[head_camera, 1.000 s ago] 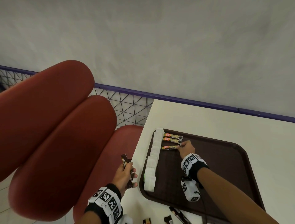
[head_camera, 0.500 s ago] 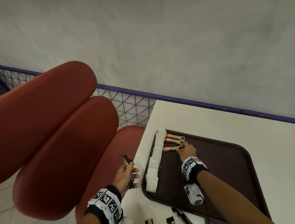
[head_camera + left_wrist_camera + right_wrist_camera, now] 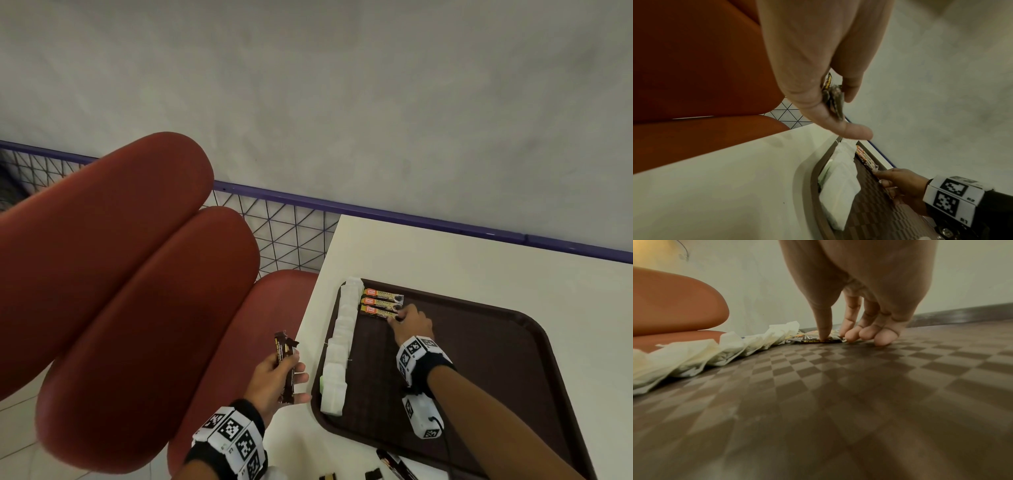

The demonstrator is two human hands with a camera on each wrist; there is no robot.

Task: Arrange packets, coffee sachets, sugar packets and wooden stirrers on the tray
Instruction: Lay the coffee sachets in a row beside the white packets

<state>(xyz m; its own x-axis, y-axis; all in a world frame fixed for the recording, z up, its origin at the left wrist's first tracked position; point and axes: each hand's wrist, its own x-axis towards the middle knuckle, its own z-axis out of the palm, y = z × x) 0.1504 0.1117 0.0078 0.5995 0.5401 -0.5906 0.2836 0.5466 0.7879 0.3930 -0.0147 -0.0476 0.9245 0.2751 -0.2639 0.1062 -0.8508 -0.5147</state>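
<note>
Three coffee sachets (image 3: 382, 303) on tray (image 3: 496, 346), white packets (image 3: 339, 346) along its left rim

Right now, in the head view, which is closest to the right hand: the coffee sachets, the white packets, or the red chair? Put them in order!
From the right hand:
1. Coffee sachets, touching its fingertips, tray's far-left corner.
2. White packets, in a row along the tray's left edge.
3. Red chair, off the table, far left.

dim, even indoor light | soft shadows | wide-angle bending (edges)
</note>
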